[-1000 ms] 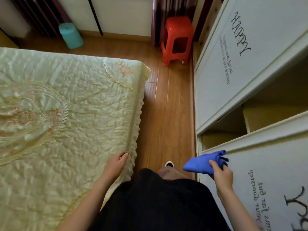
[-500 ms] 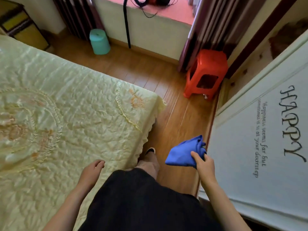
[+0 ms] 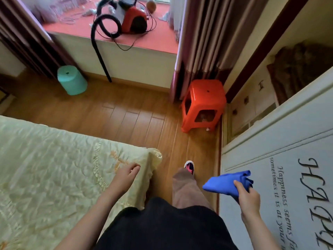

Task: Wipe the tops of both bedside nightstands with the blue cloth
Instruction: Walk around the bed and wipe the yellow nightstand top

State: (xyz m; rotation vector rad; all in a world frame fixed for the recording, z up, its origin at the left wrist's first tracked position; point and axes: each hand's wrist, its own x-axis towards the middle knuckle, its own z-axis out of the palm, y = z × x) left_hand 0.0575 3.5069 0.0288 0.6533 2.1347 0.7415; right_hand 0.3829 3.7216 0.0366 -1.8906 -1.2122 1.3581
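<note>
My right hand [image 3: 248, 197] is shut on the bunched blue cloth [image 3: 223, 184], holding it at waist height beside the white wardrobe door. My left hand [image 3: 127, 175] hangs over the corner of the bed, fingers loosely curled and holding nothing. No nightstand is clearly in view; only a dark piece of furniture [image 3: 4, 98] shows at the far left edge.
The bed with a pale yellow quilt [image 3: 54, 174] fills the left. A wooden floor strip [image 3: 137, 120] runs ahead between bed and white wardrobe [image 3: 288, 159]. An orange stool [image 3: 203, 103] stands by the curtain; a teal bin [image 3: 72, 81] sits under the window ledge, where a vacuum cleaner [image 3: 129, 18] rests.
The view has advanced along the bed toward the window; the stool and ledge are closer. My left hand slid to the bed's corner. The right hand still holds the cloth.
</note>
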